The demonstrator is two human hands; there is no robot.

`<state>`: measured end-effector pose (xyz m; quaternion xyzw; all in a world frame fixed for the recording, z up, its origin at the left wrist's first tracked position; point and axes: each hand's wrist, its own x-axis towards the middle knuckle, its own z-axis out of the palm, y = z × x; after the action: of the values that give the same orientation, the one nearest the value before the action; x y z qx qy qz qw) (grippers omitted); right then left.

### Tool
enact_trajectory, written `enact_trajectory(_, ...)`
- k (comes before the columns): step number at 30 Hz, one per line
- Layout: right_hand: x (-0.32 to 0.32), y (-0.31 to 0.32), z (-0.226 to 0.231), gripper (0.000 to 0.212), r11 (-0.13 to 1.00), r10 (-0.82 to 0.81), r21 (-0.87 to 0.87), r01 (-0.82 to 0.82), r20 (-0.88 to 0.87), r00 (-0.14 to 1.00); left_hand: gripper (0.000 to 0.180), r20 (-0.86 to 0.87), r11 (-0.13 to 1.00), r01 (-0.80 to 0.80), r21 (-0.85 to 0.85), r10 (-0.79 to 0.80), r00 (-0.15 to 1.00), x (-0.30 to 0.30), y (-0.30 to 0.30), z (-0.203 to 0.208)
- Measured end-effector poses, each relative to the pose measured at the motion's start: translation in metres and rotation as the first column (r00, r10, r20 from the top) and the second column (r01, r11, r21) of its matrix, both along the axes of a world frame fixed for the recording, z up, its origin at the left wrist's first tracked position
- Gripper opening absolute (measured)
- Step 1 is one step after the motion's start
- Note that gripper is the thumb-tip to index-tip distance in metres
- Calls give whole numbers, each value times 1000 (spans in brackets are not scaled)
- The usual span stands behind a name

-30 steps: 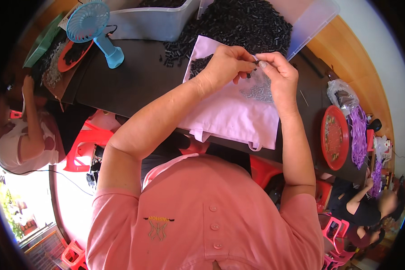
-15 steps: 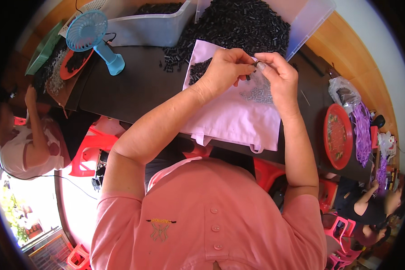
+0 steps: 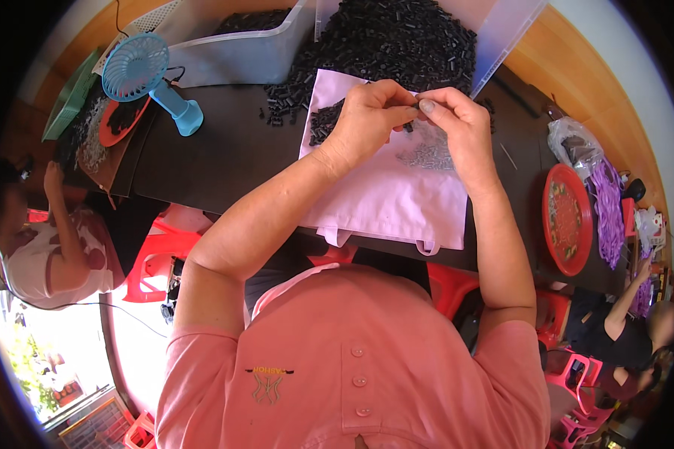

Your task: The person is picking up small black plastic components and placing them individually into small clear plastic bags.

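Note:
My left hand (image 3: pixel 368 118) and my right hand (image 3: pixel 458 124) meet fingertip to fingertip above a pale pink cloth bag (image 3: pixel 386 202) lying on the dark table. Both are closed in a pinch. A small black piece shows just under the left fingers; most of what the fingertips hold is hidden. On the bag, beside my left hand, lies a small heap of black cylindrical pieces (image 3: pixel 324 122). Below the gap between my hands is a scatter of small clear or silvery pieces (image 3: pixel 427 156).
A large pile of black pieces (image 3: pixel 397 45) spreads from a clear plastic bin at the back. At left stands a blue fan (image 3: pixel 180 108). To the right are a red basin (image 3: pixel 568 221), a plastic bag (image 3: pixel 573 142) and purple strands (image 3: pixel 608 217). People sit at both sides.
My fingertips have come closer together, the right thumb and finger now against the left ones. The whole view has shifted slightly. The person at far right has raised an arm.

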<state>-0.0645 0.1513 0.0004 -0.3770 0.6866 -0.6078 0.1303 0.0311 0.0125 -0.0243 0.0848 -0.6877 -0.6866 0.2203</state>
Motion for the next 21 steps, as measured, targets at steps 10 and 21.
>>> enact_trajectory(10,2,1,-2,8,998,-37,-56,21,-302,952,9,-2,985,76,157,-76,997,1,1,2)
enact_trajectory(21,2,-4,-11,9,994,-46,-111,-18,-541,840,9,90,988,81,134,-93,992,4,-2,4)
